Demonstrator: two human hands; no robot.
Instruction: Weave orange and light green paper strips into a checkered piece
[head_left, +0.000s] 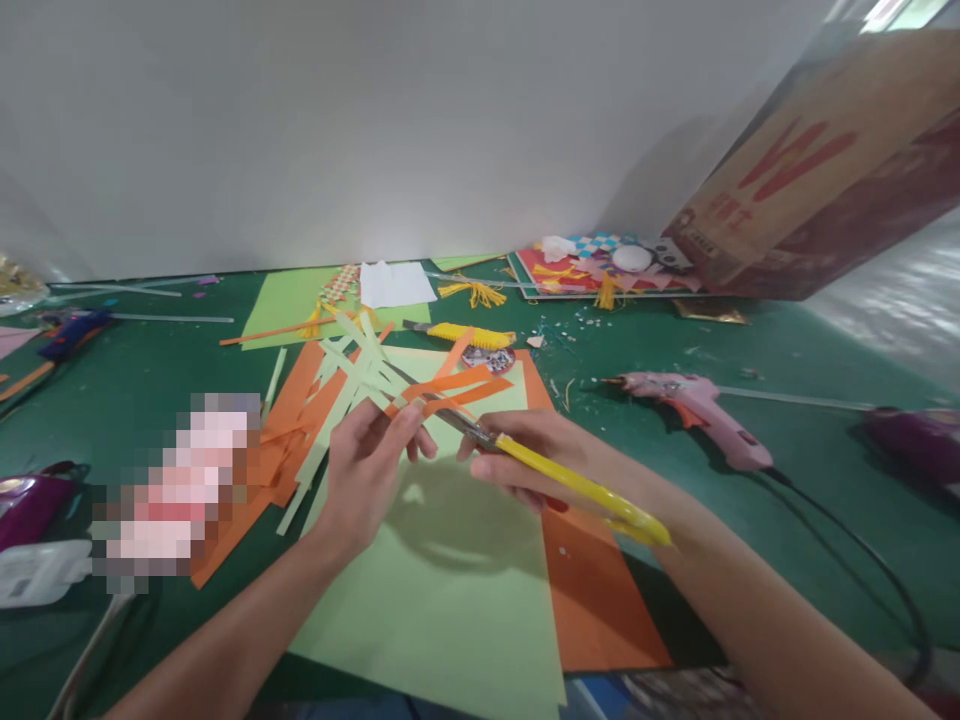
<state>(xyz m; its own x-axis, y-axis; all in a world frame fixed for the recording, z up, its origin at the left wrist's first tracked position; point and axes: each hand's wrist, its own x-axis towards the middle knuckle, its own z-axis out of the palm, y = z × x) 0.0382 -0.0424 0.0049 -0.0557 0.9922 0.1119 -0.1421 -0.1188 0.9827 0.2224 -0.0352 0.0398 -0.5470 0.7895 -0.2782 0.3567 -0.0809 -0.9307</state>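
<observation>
My left hand (pixel 373 462) is closed in a pinch on a bundle of light green and orange paper strips (pixel 375 378) that fan out up and to the left. My right hand (pixel 540 462) grips yellow-handled scissors (pixel 559 478), whose metal blades point up-left into the orange strips near my left fingers. Both hands hover over a light green paper sheet (pixel 450 590) lying on an orange sheet (pixel 600 600) on the green table (pixel 787 350).
A pink glue gun (pixel 701 405) with a black cord lies to the right. A yellow craft knife (pixel 465 334) sits beyond the strips. Paper crafts (pixel 600 265) and a cardboard box (pixel 825 170) stand at the back right. A blue tool (pixel 71 332) lies far left.
</observation>
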